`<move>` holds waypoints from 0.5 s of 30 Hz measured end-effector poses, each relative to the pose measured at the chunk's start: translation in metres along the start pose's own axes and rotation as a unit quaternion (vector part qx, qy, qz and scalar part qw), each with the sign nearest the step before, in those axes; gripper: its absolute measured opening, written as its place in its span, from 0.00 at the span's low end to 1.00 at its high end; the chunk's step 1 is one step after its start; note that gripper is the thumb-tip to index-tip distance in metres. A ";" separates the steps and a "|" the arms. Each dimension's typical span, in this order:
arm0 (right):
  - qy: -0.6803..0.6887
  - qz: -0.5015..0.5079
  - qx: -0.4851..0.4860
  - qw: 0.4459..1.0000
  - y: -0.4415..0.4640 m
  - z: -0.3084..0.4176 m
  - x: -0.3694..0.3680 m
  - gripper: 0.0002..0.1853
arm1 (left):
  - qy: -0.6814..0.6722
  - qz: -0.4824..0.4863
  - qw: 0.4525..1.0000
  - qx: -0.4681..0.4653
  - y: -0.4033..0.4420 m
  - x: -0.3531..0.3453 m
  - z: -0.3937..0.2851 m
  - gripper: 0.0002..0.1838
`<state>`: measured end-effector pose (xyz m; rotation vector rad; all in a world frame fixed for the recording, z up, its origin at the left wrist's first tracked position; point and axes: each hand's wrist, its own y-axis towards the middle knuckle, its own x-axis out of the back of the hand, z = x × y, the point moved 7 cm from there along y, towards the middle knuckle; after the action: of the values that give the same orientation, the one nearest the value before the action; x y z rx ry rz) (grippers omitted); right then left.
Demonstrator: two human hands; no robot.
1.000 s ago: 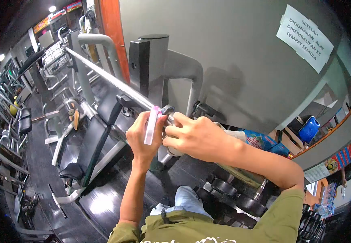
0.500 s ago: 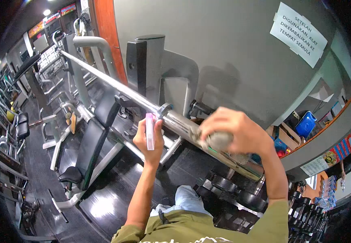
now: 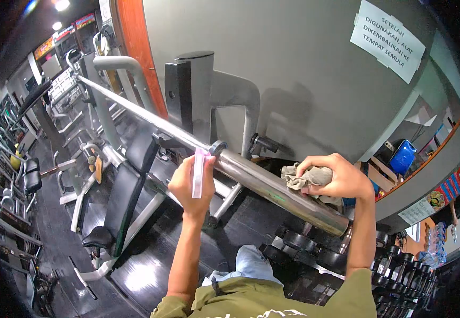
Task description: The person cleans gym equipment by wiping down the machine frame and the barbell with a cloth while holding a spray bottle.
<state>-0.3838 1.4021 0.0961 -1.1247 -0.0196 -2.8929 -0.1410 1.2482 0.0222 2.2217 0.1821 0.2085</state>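
My left hand (image 3: 188,183) is closed around a slim, see-through plastic container (image 3: 198,175) with a pinkish top, held upright just below the bar's collar. I cannot tell exactly what kind of container it is. In my right hand (image 3: 338,177) is a crumpled grey cloth (image 3: 309,177), bunched in curled fingers. This hand is at the upper side of the barbell's thick sleeve (image 3: 272,185), toward its outer end. Part of the cloth hangs behind the fingers along the sleeve. The long steel barbell (image 3: 139,111) slopes from upper left to lower right on a bench press rack.
A padded black bench (image 3: 118,199) stands under the bar at left. Dumbbells (image 3: 299,241) lie on a rack beneath the sleeve's end, with more at lower right. A grey wall carries a paper sign (image 3: 388,41). Another machine (image 3: 200,90) stands behind the bar.
My right hand has moved right, toward the sleeve's outer end, with the cloth, and more of the sleeve's surface shows. My left hand stays near the collar with the container. The view has shifted slightly.
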 end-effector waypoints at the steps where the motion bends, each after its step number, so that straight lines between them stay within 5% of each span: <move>1: -0.025 0.005 0.006 1.000 0.001 0.000 0.001 0.18 | 0.028 0.021 0.999 -0.023 0.008 -0.001 -0.005 0.13; 4: -0.003 0.020 0.110 0.994 0.026 -0.010 -0.005 0.19 | 0.052 0.044 0.997 -0.027 0.023 0.000 -0.009 0.14; 8: 0.091 -0.010 0.120 0.989 0.065 -0.008 -0.025 0.19 | 0.046 0.064 0.997 -0.027 0.029 0.003 -0.016 0.13; 15: 0.023 0.065 0.182 0.981 -0.004 0.009 0.006 0.17 | 0.055 0.060 0.996 -0.037 0.028 0.002 -0.015 0.13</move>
<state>-0.3820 1.4065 0.1068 -0.9546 -0.4390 -2.6500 -0.1409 1.2434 0.0538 2.1502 0.0988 0.3990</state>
